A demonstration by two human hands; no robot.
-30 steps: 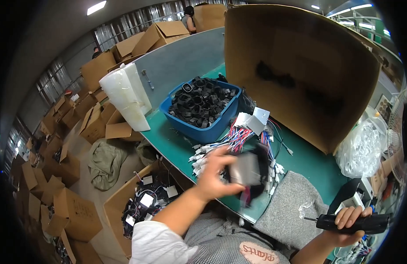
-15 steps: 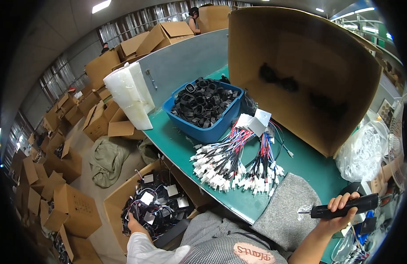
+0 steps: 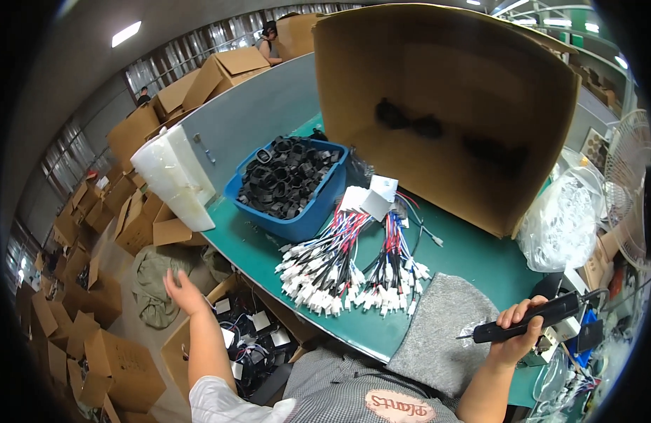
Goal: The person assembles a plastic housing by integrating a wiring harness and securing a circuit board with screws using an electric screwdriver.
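Observation:
My right hand (image 3: pixel 519 328) is wrapped round a black electric screwdriver (image 3: pixel 561 307), its thin bit pointing left over a grey felt pad (image 3: pixel 442 335) on the bench's near edge. A small piece of clear plastic (image 3: pixel 469 330) lies beneath the bit. My left hand (image 3: pixel 186 295) is raised, empty and fingers apart, above the left edge of an open carton (image 3: pixel 175 349) beside the bench. Inside that carton lie black parts with wires and white square pieces (image 3: pixel 261 321). Two fans of wires with white connectors (image 3: pixel 318 275) rest on the bench, left of the pad.
A blue tub (image 3: pixel 290 227) full of black ring-shaped parts (image 3: pixel 287 180) stands on the green bench (image 3: pixel 473 257). Behind lies a large open carton (image 3: pixel 438 169) on its side. Clear plastic bags (image 3: pixel 561 225) and a fan (image 3: pixel 628 187) are at right. Many cartons (image 3: pixel 121 359) crowd the floor at left.
My left hand has come up out of the carton of wired parts, empty, and moved up and left. My right hand still holds the screwdriver over the pad. The view has shifted.

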